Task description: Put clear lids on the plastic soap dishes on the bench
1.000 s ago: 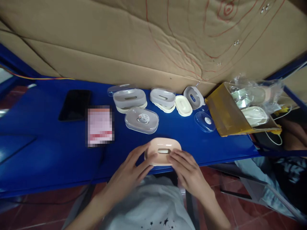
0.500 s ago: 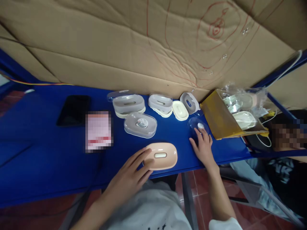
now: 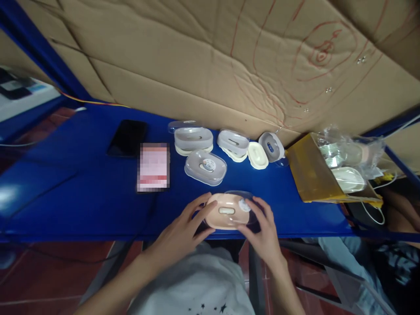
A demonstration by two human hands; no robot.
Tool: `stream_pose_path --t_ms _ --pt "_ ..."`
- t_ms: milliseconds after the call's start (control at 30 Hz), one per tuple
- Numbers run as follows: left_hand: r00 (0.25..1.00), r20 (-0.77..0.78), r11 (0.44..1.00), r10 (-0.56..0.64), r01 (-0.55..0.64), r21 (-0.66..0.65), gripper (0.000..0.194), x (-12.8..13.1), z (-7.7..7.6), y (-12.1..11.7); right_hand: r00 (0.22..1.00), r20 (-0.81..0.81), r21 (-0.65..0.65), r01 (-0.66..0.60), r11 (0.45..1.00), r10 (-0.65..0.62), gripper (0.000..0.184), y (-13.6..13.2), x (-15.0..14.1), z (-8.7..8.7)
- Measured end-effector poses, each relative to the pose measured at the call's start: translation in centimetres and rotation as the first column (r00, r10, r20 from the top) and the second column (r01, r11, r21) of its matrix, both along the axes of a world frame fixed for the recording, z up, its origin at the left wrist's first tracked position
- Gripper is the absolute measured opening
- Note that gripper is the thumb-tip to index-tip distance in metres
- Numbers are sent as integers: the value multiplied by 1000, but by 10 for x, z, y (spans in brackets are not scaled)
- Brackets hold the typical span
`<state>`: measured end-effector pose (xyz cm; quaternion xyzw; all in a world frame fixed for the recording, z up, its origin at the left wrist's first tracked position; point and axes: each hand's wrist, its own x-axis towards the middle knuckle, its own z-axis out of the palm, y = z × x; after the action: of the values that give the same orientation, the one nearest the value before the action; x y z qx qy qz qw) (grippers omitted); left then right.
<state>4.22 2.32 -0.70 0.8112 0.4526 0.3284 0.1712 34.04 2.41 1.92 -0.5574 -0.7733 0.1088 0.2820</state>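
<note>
A peach soap dish [image 3: 217,217] with an oval slot in its middle sits near the front edge of the blue table. My left hand [image 3: 193,223] is closed round its left end, thumb in front and fingers behind. My right hand [image 3: 264,227] grips a clear plastic lid [image 3: 252,215] with a round white sticker [image 3: 244,204]. The lid overlaps the dish's right part and sticks out past its right end. Whether it touches the rim I cannot tell. Just behind is a grey soap dish [image 3: 205,168] under a clear stickered lid.
Along the cardboard wall [image 3: 183,78] stand grey dishes [image 3: 193,139], another grey dish [image 3: 233,141], a cream tray [image 3: 257,155] and a tilted grey dish [image 3: 271,147]. A cardboard box [image 3: 306,170] of wrapped parts is right. Left are a phone [image 3: 153,168] and a black tablet [image 3: 127,138]. Another person sits at right.
My right hand has picked up the clear lid beside the box and brought it left over the peach dish. My left hand still holds the dish. The camera view has shifted.
</note>
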Motion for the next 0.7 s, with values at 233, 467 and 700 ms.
stream_pose_path --t_ms 233,467,700 --pt "997 71 995 -25 32 -99 70 -5 -2 0 993 109 145 31 989 -47 69 -25 -55 -7" --pt "996 75 997 -45 50 -64 65 -5 -2 0 987 120 234 72 969 -103 65 -28 -59 -21" --pt "994 100 993 -55 65 -100 60 -5 0 2 994 82 226 51 973 -71 65 -29 -59 -25"
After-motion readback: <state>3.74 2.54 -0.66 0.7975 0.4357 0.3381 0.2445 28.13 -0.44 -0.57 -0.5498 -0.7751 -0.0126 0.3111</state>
